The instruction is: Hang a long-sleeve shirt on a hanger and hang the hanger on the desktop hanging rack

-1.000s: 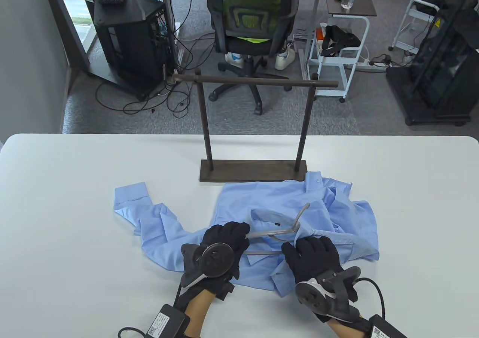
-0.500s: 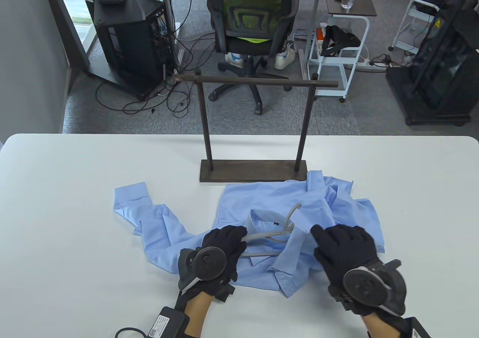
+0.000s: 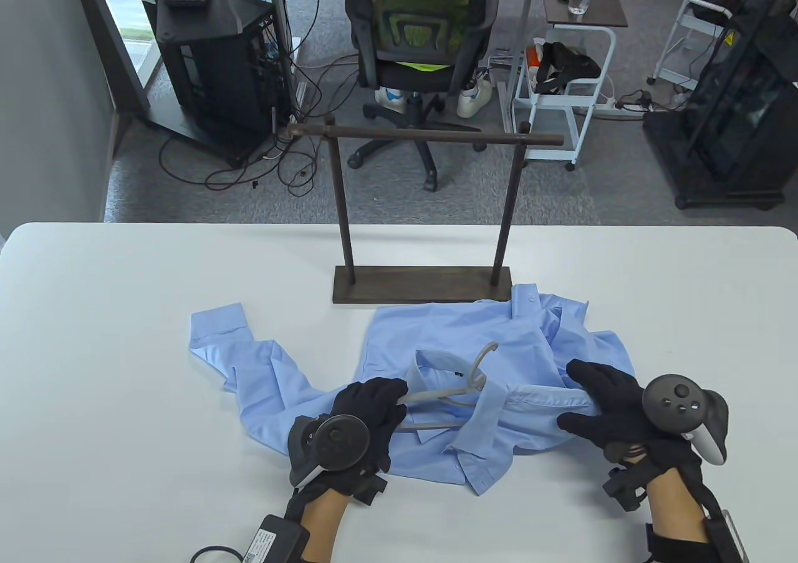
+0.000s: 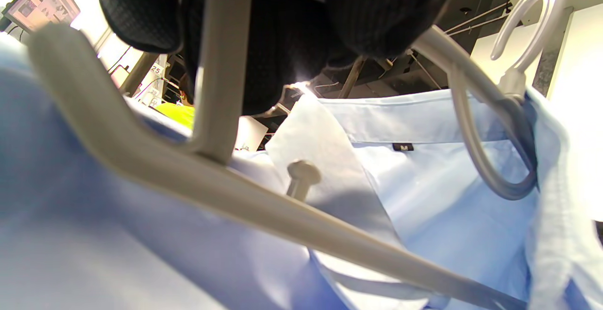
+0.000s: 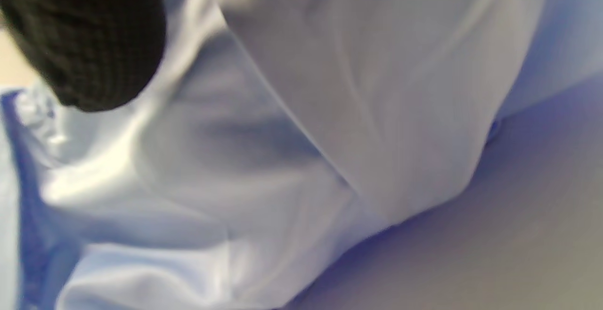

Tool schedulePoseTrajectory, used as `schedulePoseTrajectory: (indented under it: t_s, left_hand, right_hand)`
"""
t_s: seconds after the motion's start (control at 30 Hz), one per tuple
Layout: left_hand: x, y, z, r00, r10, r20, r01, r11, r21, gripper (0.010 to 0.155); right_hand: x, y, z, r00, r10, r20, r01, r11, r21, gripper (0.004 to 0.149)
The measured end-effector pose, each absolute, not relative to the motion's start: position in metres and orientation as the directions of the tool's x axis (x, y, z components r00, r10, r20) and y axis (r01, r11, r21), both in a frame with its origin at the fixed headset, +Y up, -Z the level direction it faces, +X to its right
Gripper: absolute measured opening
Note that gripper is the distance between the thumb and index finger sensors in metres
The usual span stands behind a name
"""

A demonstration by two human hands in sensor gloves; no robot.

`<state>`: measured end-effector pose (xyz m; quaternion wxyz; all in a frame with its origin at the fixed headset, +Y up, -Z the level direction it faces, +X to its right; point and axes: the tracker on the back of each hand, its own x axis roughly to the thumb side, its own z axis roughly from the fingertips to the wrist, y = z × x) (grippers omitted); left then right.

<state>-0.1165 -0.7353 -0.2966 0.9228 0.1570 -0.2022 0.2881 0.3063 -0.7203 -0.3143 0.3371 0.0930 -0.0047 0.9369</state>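
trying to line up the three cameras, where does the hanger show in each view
Table view: hanger lies low centre on the shirt, gripped by the left hand.
Left wrist view: hanger fills the frame, hook at top right.
Right wrist view: not in it, only fabric.
Shared landmark: the shirt's collar.

Blue shirt, grey hanger, black gloves on white.

The shirt [image 3: 436,332] is a plain light blue, no pattern, with a small black label [image 4: 403,147] inside the collar. The hanger [image 3: 436,393] reads pale grey, its hook [image 4: 527,22] nearly white in the left wrist view. Both gloves are black: left hand [image 3: 368,416], right hand [image 3: 608,404]. The trackers are dark grey, the right one [image 3: 682,410] with a white edge. The table [image 3: 93,338] is plain white. The rack [image 3: 424,214] is dark brown all over. Beyond, a black chair [image 3: 424,33] has a green mesh back, and the floor [image 3: 561,195] is grey.
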Motion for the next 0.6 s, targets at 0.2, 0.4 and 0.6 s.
schedulePoseTrajectory:
  t_s: [0.2,0.4,0.6]
  left_hand:
    - [-0.117,-0.729,-0.288,0.77,0.414,0.485,-0.566,0.794,0.222,0.05]
    - [-0.118,-0.726,-0.286,0.782,0.389,0.487,-0.551,0.796,0.25,0.05]
    - [-0.12,-0.723,-0.284,0.791,0.375,0.484,-0.545,0.791,0.278,0.05]
  right_hand:
    - [0.303,-0.731,-0.319,-0.73,0.651,0.208,-0.669,-0.743,-0.02,0.053]
    - [0.303,-0.738,-0.32,-0.708,0.664,0.241,-0.697,-0.713,-0.08,0.048]
    - [0.301,-0.734,-0.318,-0.705,0.648,0.287,-0.705,-0.682,-0.195,0.043]
